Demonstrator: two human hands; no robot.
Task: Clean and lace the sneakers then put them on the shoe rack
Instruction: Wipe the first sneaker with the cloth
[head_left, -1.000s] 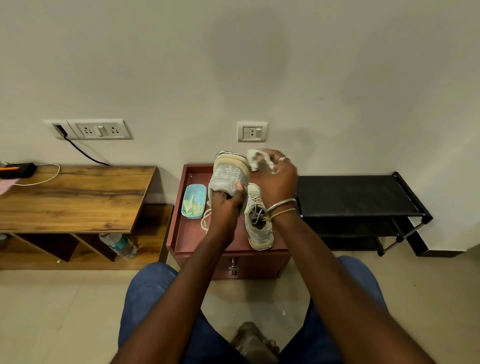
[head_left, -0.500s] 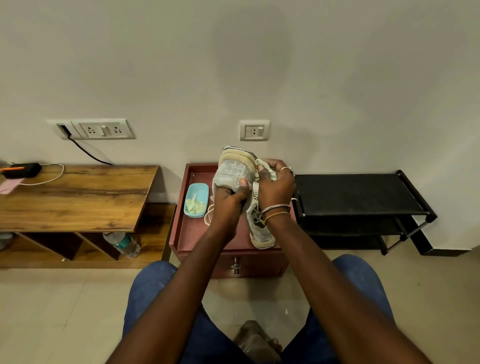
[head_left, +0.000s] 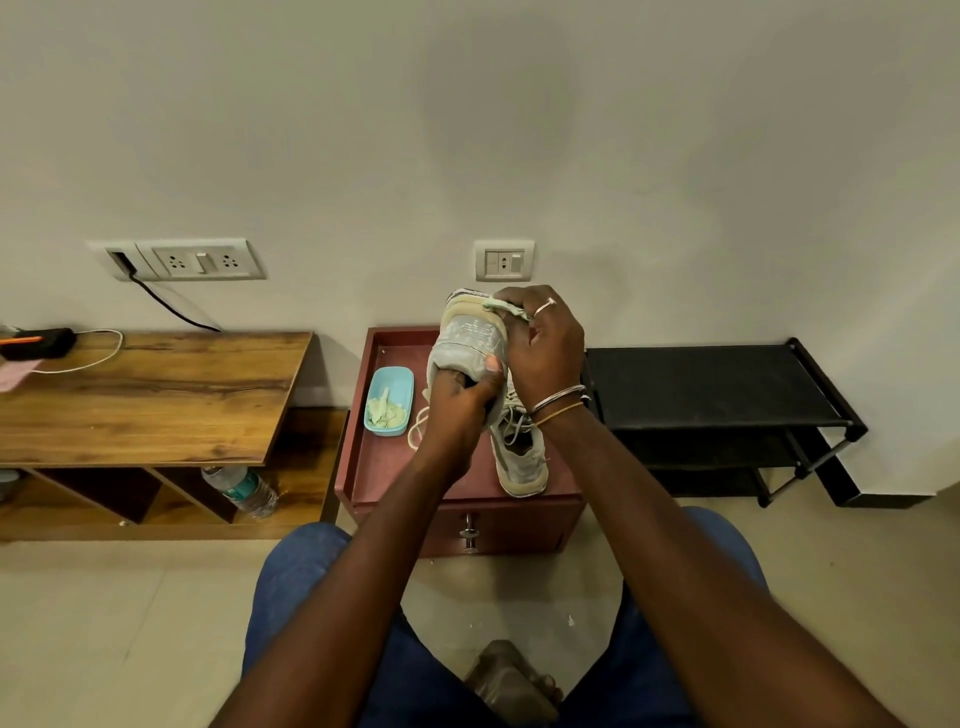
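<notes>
- On the left, our wooden desk (head_left: 156, 395) sits where it did before, cable and black device at its far corner.
- The blue tray (head_left: 389, 400) of pale scraps rests on the red cabinet (head_left: 374, 467), unchanged.
- Our left hand (head_left: 462, 410) grips the raised sneaker (head_left: 470, 338) by its opening, sole facing us, as earlier.
- Our right hand (head_left: 545, 348), clenched on a wipe (head_left: 506, 307), has slid up from the shoe's side half a second ago to its top edge.
- The second sneaker (head_left: 519, 457) lies flat on the cabinet beneath.
- The black shoe rack (head_left: 717, 384) stands at right.
</notes>
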